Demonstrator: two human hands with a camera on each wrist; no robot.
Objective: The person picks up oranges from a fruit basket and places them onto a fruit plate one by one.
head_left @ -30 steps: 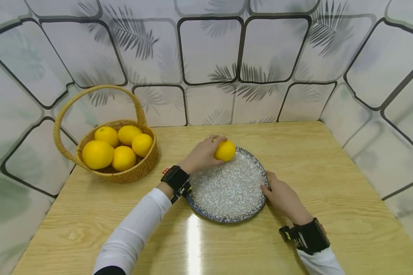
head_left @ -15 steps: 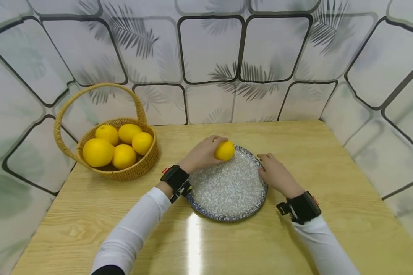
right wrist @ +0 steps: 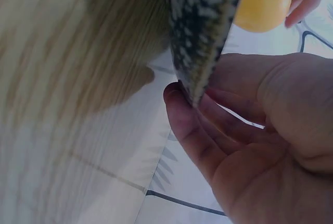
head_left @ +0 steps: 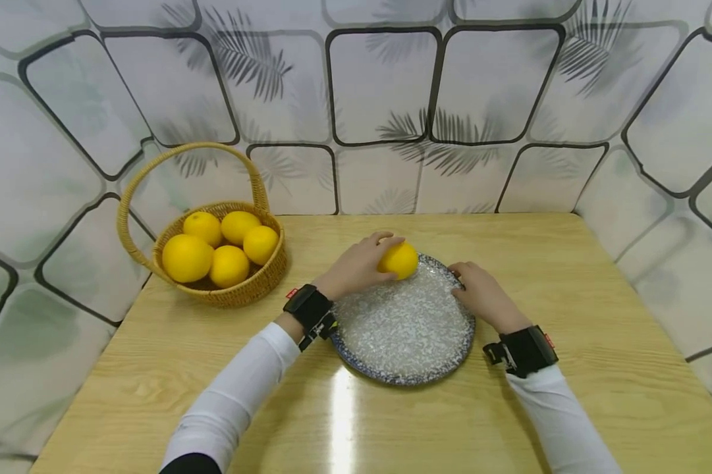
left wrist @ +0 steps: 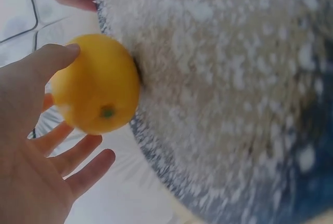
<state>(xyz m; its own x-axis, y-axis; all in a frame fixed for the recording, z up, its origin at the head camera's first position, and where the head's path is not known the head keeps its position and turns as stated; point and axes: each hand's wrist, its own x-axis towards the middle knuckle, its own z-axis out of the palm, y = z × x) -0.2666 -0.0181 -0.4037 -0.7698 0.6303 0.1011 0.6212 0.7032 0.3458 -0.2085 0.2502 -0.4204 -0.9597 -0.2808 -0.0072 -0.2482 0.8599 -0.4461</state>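
Observation:
A round plate (head_left: 403, 329), speckled grey with a blue rim, lies before me on the wooden table. At its far edge my left hand (head_left: 361, 263) holds a yellow orange (head_left: 398, 260). In the left wrist view the thumb crosses the orange (left wrist: 99, 86) near its green stem spot, while the other fingers spread along its side. My right hand (head_left: 483, 293) grips the plate's far right rim. The right wrist view shows its fingertips under the plate's edge (right wrist: 200, 31) and its thumb on the upper side.
At the left stands a wicker basket (head_left: 261, 284) with a tall arched handle (head_left: 192, 146) and several oranges (head_left: 187, 258) in it. A patterned wall covering (head_left: 385, 85) rises behind the table (head_left: 427, 428) and along both sides.
My right hand let go of the plate's right side, moved farther along the rim and took hold there. My left hand stays on the orange. The head view has turned slightly left.

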